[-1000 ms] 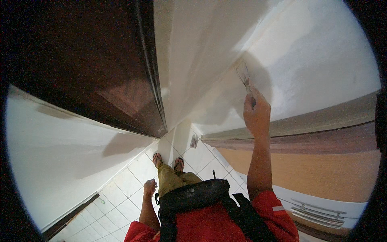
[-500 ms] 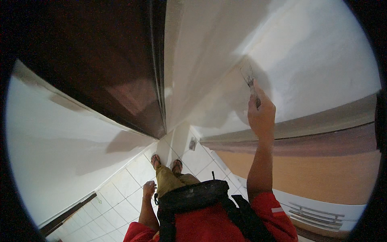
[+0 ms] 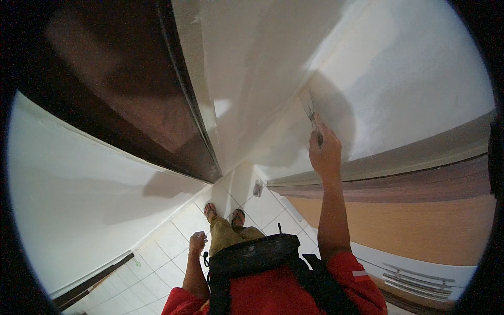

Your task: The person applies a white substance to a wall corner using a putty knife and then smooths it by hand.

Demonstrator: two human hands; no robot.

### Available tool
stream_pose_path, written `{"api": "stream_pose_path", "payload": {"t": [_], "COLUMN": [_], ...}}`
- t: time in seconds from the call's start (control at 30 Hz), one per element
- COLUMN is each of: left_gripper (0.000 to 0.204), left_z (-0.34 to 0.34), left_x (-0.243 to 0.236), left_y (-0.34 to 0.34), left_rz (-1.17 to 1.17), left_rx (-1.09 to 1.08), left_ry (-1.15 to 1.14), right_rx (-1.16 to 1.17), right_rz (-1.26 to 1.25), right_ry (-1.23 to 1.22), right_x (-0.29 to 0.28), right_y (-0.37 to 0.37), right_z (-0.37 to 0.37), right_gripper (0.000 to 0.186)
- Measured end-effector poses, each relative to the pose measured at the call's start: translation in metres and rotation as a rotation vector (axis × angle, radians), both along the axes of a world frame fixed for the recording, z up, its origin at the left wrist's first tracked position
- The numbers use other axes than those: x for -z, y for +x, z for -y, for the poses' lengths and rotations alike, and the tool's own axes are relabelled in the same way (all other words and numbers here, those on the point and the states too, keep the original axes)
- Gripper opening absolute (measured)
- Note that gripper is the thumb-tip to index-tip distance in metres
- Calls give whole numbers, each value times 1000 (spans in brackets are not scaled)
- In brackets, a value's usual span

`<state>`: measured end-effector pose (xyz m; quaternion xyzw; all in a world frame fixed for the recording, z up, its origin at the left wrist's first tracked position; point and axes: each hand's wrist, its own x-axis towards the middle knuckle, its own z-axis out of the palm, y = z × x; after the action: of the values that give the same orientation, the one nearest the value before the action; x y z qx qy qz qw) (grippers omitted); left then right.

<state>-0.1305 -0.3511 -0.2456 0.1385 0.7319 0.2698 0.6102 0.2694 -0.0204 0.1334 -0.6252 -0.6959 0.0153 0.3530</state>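
Observation:
My right hand (image 3: 325, 149) is raised, its fingers closed round the handle of a putty knife (image 3: 308, 106). The knife's flat blade points up and away, at the white wall (image 3: 415, 100) on the right, close to the inner corner where two wall faces meet. A shadow of hand and knife falls around the blade. Low at my side hangs my left hand (image 3: 198, 242), fingers loosely curled and somewhat apart, with nothing seen in it.
A dark brown door (image 3: 121, 89) rises at the left, with a white wall (image 3: 68, 189) beyond it. White tiles (image 3: 163, 247) cover the floor, where a small grey object (image 3: 258, 188) lies near the corner. At right is a wooden panel (image 3: 399, 226) below a grey ledge (image 3: 420, 149).
My right hand and the putty knife have shifted left, nearer the wall corner. The view has turned slightly. My left hand still hangs low.

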Motion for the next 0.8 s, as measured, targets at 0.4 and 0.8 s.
{"api": "stream_pose_path", "payload": {"t": [0.4,0.8], "left_gripper": [28,65], "left_z": [0,-356], "left_x": [39,-317], "left_y": [-30,167], "left_rz": [-192,-1270], "left_rx": [450,1171], "left_ry": [464,1466], "right_rx": [-59,200], "right_rz": [-172,117], "right_ry": [-82,-1535], "right_x": [24,397], "right_y": [-8,84], "right_z": [0,337], "right_gripper": [52,49]}}
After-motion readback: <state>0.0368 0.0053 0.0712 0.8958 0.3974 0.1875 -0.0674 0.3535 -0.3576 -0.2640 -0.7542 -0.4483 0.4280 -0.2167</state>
